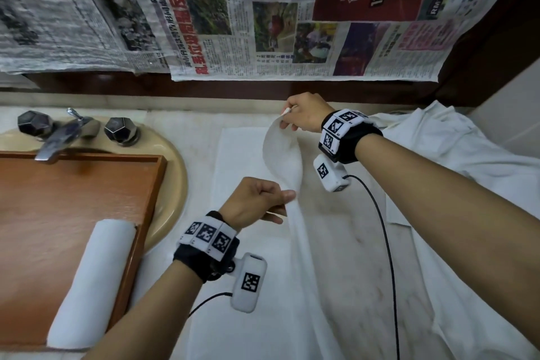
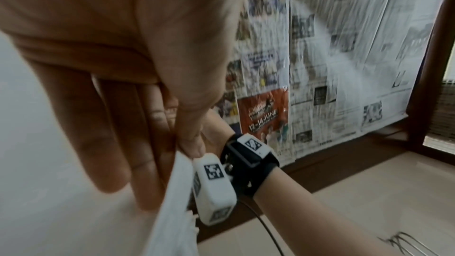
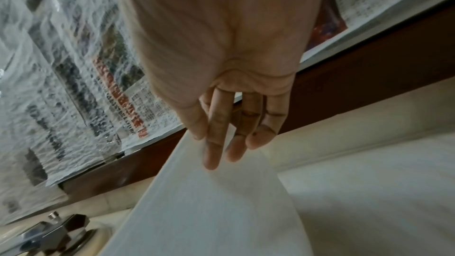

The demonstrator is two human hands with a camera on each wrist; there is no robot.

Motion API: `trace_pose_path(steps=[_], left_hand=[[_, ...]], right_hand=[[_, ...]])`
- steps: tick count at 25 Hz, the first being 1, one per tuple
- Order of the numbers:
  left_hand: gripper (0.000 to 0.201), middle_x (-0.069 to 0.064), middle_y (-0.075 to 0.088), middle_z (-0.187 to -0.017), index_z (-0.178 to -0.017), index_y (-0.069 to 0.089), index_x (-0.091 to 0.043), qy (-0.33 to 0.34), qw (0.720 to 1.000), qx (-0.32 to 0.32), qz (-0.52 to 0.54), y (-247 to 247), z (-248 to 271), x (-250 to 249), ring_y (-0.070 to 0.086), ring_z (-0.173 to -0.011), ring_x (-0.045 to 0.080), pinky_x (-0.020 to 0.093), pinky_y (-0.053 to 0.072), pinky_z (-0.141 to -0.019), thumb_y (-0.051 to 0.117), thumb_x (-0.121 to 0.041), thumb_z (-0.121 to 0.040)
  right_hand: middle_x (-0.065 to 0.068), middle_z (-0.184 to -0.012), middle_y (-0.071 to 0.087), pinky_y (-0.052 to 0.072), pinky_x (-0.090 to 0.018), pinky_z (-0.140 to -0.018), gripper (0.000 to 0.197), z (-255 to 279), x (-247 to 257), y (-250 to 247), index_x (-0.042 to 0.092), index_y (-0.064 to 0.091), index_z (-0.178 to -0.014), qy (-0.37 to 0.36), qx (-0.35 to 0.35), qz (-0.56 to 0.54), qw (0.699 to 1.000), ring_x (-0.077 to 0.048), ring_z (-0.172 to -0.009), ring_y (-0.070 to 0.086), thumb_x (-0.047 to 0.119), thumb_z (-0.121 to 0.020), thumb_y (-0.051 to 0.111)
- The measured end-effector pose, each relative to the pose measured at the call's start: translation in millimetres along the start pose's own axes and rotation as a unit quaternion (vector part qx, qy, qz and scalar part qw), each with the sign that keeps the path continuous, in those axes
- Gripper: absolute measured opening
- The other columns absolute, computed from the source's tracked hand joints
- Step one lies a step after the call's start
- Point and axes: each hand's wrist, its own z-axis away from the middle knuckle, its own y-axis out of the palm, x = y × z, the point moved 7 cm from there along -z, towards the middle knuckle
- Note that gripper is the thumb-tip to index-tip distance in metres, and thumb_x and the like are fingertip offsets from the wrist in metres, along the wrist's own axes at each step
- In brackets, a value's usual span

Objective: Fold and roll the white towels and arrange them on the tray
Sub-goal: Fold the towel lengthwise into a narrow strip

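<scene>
Head view, near: your left hand (image 1: 257,202) pinches the near corner of the white towel (image 1: 282,155), thumb on top, other fingers curled under. Grip narrow, cloth only.
Left wrist view: thumb and fingers (image 2: 147,143) closed on the towel edge (image 2: 172,201); confirms the pinch.
Towel position: lifted off the worktop (image 1: 344,231) between your two hands, its held edge sagging in a curve, the rest trailing down towards you. My read: you hold it by two corners to bring that edge over and make the fold.
Flat layer: another white cloth (image 1: 233,161) lies spread on the worktop under the lifted one. Cannot tell if it is the same towel's lower half or a separate piece.
Tray: wooden tray (image 1: 87,184) sits on the sink (image 1: 175,172), left of the work area, within reach of your left hand. One rolled towel (image 1: 93,280) lies along its right wall, likely to leave room for more rolls.
Far: your right hand (image 1: 306,114) pinches the far corner. Right wrist view shows thumb and fingertips (image 3: 214,155) narrow on the cloth.
Beyond: more white cloth (image 1: 453,161) heaped at far right, probably the remaining stock. Faucet (image 1: 58,140) behind the tray, newspaper (image 1: 263,23) covering the wall.
Progress, judged: one roll done, second towel at the fold step.
</scene>
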Motion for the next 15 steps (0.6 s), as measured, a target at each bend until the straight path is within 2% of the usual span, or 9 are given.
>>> trace_pose_path(steps=[3,5,7,9,12,15], left_hand=[[0.033,0.011,0.072,-0.077,-0.063,0.061,-0.008,-0.016,1.000,-0.026,0.008,-36.7,11.2,15.3,0.070,-0.074,0.019,0.034,0.060,-0.069,0.066,-0.024,-0.091],[0.031,0.018,0.072,-0.084,-0.070,0.064,-0.007,-0.039,0.996,-0.073,0.018,-59.5,16.3,35.6,0.070,-0.074,0.024,0.035,0.059,-0.065,0.063,-0.026,-0.094],[0.031,0.022,0.069,-0.079,-0.079,0.062,-0.001,-0.065,0.988,-0.139,0.026,-80.8,18.4,60.9,0.067,-0.066,0.028,0.037,0.058,-0.058,0.058,-0.027,-0.096],[0.036,0.017,0.060,-0.063,-0.074,0.057,-0.001,-0.072,0.975,-0.210,-0.010,-98.3,18.1,84.0,0.060,-0.053,0.027,0.038,0.054,-0.049,0.058,-0.029,-0.096],[0.040,0.006,0.052,-0.045,-0.065,0.053,-0.005,-0.073,0.954,-0.285,-0.063,-112.2,17.0,103.3,0.052,-0.039,0.026,0.033,0.047,-0.041,0.059,-0.031,-0.094],[0.034,-0.001,0.054,-0.047,-0.067,0.057,-0.011,-0.071,0.939,-0.327,-0.078,-119.5,13.3,110.3,0.053,-0.041,0.022,0.032,0.048,-0.044,0.061,-0.035,-0.092]], right_hand=[[0.001,-0.081,0.064,0.044,-0.024,-0.075,0.008,-17.3,16.8,10.7,0.017,0.069,-0.087,-0.051,-0.030,0.061,0.996,-0.020,-0.086,0.060,0.014,-0.088,0.061],[-0.006,-0.096,0.054,0.042,-0.029,-0.086,0.013,-29.6,27.5,27.2,0.014,0.070,-0.099,-0.071,-0.043,0.091,0.992,-0.023,-0.096,0.052,0.018,-0.090,0.061],[-0.010,-0.115,0.049,0.040,-0.040,-0.096,0.020,-39.3,37.3,49.3,0.014,0.067,-0.107,-0.066,-0.038,0.136,0.988,-0.029,-0.111,0.046,0.023,-0.092,0.056],[-0.008,-0.122,0.051,0.037,-0.046,-0.096,0.023,-47.3,46.2,70.9,0.015,0.063,-0.110,-0.067,-0.028,0.163,0.984,-0.029,-0.118,0.045,0.025,-0.094,0.051],[-0.007,-0.121,0.058,0.039,-0.044,-0.094,0.023,-57.6,53.6,101.3,0.014,0.061,-0.112,-0.079,-0.015,0.161,0.984,-0.029,-0.116,0.051,0.021,-0.095,0.048],[-0.008,-0.122,0.060,0.042,-0.037,-0.090,0.032,-67.8,43.7,124.8,0.015,0.057,-0.118,-0.082,0.013,0.195,0.977,-0.030,-0.113,0.054,0.005,-0.089,0.049]])
